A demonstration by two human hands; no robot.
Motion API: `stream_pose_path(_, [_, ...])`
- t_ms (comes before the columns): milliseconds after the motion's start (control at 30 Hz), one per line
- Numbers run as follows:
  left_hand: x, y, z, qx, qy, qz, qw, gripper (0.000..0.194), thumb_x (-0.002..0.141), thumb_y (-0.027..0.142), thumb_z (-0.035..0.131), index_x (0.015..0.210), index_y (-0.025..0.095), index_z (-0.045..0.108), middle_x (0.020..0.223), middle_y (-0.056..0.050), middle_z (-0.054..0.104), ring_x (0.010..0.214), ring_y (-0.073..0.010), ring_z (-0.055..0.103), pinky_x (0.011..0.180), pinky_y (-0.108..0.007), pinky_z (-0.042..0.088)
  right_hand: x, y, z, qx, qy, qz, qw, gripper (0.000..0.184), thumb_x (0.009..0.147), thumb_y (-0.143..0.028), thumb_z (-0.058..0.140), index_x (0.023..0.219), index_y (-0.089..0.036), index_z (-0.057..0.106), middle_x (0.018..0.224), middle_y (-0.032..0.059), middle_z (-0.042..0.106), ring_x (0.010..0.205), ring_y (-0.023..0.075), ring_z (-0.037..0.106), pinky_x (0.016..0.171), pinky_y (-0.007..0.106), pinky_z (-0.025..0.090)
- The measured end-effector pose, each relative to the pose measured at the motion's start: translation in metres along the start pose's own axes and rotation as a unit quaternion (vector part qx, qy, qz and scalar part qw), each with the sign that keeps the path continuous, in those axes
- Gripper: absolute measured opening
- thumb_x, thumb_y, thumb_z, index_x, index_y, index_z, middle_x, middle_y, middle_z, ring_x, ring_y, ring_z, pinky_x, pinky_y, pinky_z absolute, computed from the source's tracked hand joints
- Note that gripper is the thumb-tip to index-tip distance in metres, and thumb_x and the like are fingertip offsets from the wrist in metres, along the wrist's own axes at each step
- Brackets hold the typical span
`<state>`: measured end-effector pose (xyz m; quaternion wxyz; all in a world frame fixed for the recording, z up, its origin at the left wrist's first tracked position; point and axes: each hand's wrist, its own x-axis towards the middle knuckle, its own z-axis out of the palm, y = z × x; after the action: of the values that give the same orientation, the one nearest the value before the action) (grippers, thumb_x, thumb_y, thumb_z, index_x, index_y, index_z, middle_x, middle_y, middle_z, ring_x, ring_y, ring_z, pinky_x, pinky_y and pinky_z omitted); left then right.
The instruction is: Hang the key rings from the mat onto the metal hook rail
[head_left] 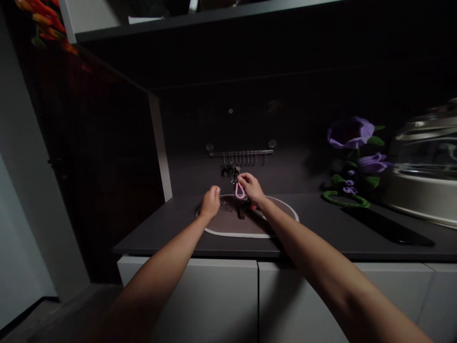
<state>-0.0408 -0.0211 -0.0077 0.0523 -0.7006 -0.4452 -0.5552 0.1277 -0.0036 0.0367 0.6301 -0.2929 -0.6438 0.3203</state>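
My right hand (252,188) pinches a bunch of keys with a pink loop strap (239,191) hanging from it, just below the hook rail. Above the mat's left side, my left hand (210,202) is closed, thumb against the fingers; what it holds, if anything, I cannot make out. Small metal pieces (223,204) show beside it. The clear hook rail (241,153) is fixed to the dark back wall, and dark keys (227,169) hang from its left hooks. On the oval brown mat (221,228) lie a brown fob (242,214) and a red item (253,207), partly behind my right hand.
Purple craft flowers (352,133) with a green ring base stand to the right. A flat black object (389,226) lies before them, near a large pale appliance (424,186) with a clear upper part. A shelf (214,16) overhangs the dark counter (160,238).
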Motion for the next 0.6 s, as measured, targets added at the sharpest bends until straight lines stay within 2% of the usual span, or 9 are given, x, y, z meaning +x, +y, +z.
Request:
stream_pose_path(300, [0.000,-0.001,0.001,0.093,-0.053,-0.013,0.994,0.028,0.090,0.027,0.026,0.087,0.018,0.053,0.083,-0.007,0.062,0.081,-0.0171,0.058,0.073,-0.026,0.040,0.061,0.009,-0.015,-0.062,0.140,-0.008,0.988,0.017,0.068,-0.032,0.055,0.073,-0.016,0.054,0.067,-0.0006,0.056,0.061,0.0110,0.051,0.060,0.024,0.044])
stream_pose_path(400, [0.000,0.000,0.001,0.113,-0.063,-0.018,0.991,0.028,0.091,0.026,0.025,0.088,0.018,0.053,0.085,-0.008,0.063,0.083,-0.0172,0.058,0.073,-0.026,0.040,0.074,0.012,-0.014,-0.067,0.181,0.019,0.981,0.014,0.069,-0.028,0.055,0.073,-0.016,0.056,0.065,-0.0007,0.057,0.060,0.0112,0.053,0.059,0.024,0.046])
stream_pose_path(600, [0.000,-0.001,0.002,0.118,-0.072,-0.020,0.990,0.029,0.091,0.026,0.025,0.089,0.018,0.052,0.086,-0.008,0.063,0.085,-0.0181,0.059,0.074,-0.027,0.039,0.086,0.010,-0.006,0.002,0.224,0.090,0.970,0.005,0.072,-0.021,0.053,0.072,-0.016,0.054,0.063,-0.0027,0.054,0.056,0.0096,0.055,0.056,0.025,0.051])
